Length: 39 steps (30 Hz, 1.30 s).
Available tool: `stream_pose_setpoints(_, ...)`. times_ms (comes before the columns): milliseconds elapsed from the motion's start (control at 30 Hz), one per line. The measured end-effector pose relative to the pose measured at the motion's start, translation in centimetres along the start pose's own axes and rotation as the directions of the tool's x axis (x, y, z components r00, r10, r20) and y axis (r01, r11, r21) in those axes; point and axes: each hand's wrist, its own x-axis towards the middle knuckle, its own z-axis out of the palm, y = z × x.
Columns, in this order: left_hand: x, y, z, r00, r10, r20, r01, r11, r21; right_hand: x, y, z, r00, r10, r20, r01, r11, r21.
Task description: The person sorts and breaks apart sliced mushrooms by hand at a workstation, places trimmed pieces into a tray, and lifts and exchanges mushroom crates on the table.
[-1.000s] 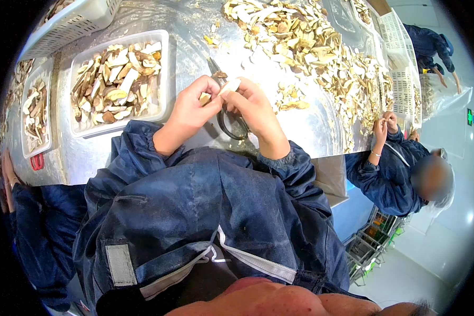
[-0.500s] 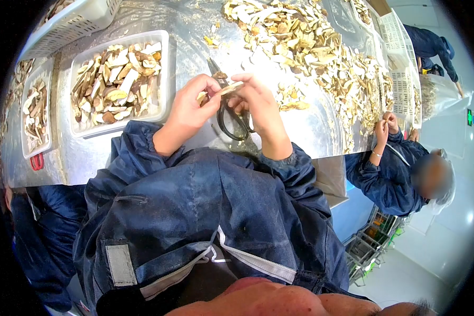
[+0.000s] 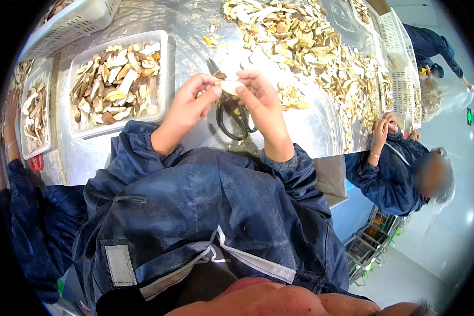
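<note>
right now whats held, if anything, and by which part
A pale slice, by opposite edges, between left hand and right hand; another piece may be in the left.

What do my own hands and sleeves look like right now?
Your left hand and right hand are both bare, with no gloves, and no ring or bracelet shows. The loose, dark navy fabric left sleeve and matching right sleeve end in gathered cuffs at the wrists.

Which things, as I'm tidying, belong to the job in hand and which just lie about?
Job, likely:
pale slice, in left hand and right hand
heap of slices
tray of slices

Lying about, likely:
black-handled scissors
red item, unclear
</note>
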Motion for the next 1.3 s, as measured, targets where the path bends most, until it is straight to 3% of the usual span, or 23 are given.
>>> stream_pose_setpoints(100,0.4,-1.3,-0.3,0.998,0.06,0.003,-0.06,0.996,0.065,0.1,0.3,0.4,0.998,-0.045,0.048,0.045,0.999,-0.008)
stream_pose_setpoints(167,0.5,-1.5,-0.8,0.991,0.131,0.024,-0.133,0.976,0.175,0.1,0.5,0.4,0.999,0.025,0.039,-0.025,1.0,-0.013)
stream_pose_setpoints(267,0.1,-1.1,0.5,0.927,0.373,0.035,-0.366,0.882,0.295,0.2,0.8,0.4,0.995,0.082,0.052,-0.082,0.997,0.007)
stream_pose_setpoints(400,0.2,-0.9,0.1,0.899,0.432,0.074,-0.41,0.771,0.487,-0.2,0.0,0.4,0.987,0.138,0.077,-0.141,0.989,0.035)
stream_pose_setpoints(533,-0.4,0.1,1.1,0.929,0.362,0.077,-0.364,0.859,0.361,-0.5,0.3,0.3,0.987,0.132,0.095,-0.132,0.991,-0.003)
stream_pose_setpoints(667,-0.2,-0.3,0.8,0.919,0.387,0.078,-0.385,0.832,0.4,-0.6,1.5,0.2,0.99,0.066,0.125,-0.061,0.997,-0.046)
stream_pose_setpoints(800,-0.2,-0.3,0.8,0.892,0.443,0.084,-0.428,0.772,0.471,-0.7,0.4,0.5,0.988,0.105,0.118,-0.108,0.994,0.024)
stream_pose_setpoints(900,-0.2,-0.5,0.7,0.883,0.463,0.079,-0.44,0.756,0.486,-0.9,0.6,0.6,0.997,0.047,0.063,-0.04,0.994,-0.106)
stream_pose_setpoints(933,-0.1,-0.6,0.7,0.883,0.463,0.074,-0.438,0.759,0.481,-0.7,1.1,0.8,0.998,-0.049,0.044,0.055,0.985,-0.164)
stream_pose_setpoints(1033,-0.2,-0.5,0.7,0.911,0.41,0.044,-0.384,0.803,0.457,-0.9,0.2,0.2,0.995,-0.022,0.102,0.056,0.938,-0.342)
stream_pose_setpoints(1167,-0.2,-0.5,0.7,0.923,0.38,0.054,-0.362,0.816,0.451,-1.0,-0.1,0.2,0.994,-0.069,0.081,0.097,0.898,-0.429)
stream_pose_setpoints(1300,0.2,-1.3,0.4,0.92,0.388,0.056,-0.383,0.856,0.348,-1.2,-0.2,0.3,0.997,-0.027,0.067,0.051,0.917,-0.396)
